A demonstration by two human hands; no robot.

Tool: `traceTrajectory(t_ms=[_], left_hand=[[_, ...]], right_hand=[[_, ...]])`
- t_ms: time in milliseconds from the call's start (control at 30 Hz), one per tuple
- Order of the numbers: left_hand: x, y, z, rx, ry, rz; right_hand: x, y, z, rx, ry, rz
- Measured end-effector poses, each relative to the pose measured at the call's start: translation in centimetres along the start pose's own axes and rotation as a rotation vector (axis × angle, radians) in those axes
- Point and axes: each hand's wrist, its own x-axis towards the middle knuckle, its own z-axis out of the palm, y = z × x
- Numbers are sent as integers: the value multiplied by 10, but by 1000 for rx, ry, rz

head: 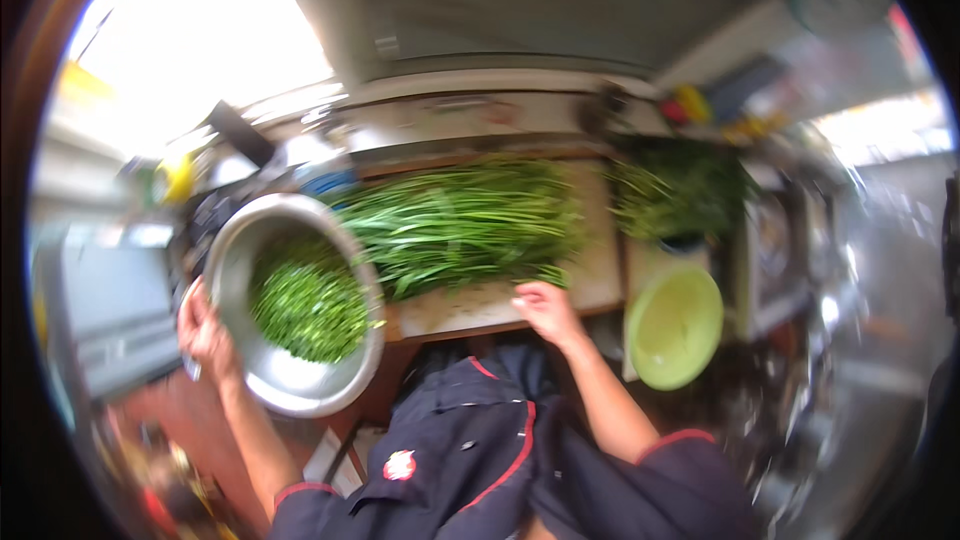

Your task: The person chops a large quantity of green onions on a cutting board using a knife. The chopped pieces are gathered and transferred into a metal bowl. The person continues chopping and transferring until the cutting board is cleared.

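My left hand grips the outer left rim of a large metal bowl. The bowl is tilted towards me, with finely chopped greens heaped inside. Long green stalks, seemingly garlic chives, lie crosswise in a thick pile on a pale cutting board. My right hand, its fingers curled, is over the board's front edge, just below a few loose stalk ends. Blur hides whether anything is pinched in it.
A light green plastic bowl stands to the right of the board. Behind it lies a bunch of darker greens. A narrow shelf with small items runs along the back. A dark block-like object stands at the back left.
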Motion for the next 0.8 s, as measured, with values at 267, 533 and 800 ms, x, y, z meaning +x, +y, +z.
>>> traceTrajectory(t_ms=[267, 533, 800], left_hand=[[-74, 40, 147, -66, -463, -25], [-166, 96, 265, -215, -1085, -19], [-234, 148, 296, -90, -1475, 453]], right_hand=[[-41, -26, -7, -73, 137, -62], [-101, 1, -15, 80, 464, -4], [-138, -52, -28, 99, 757, -286]])
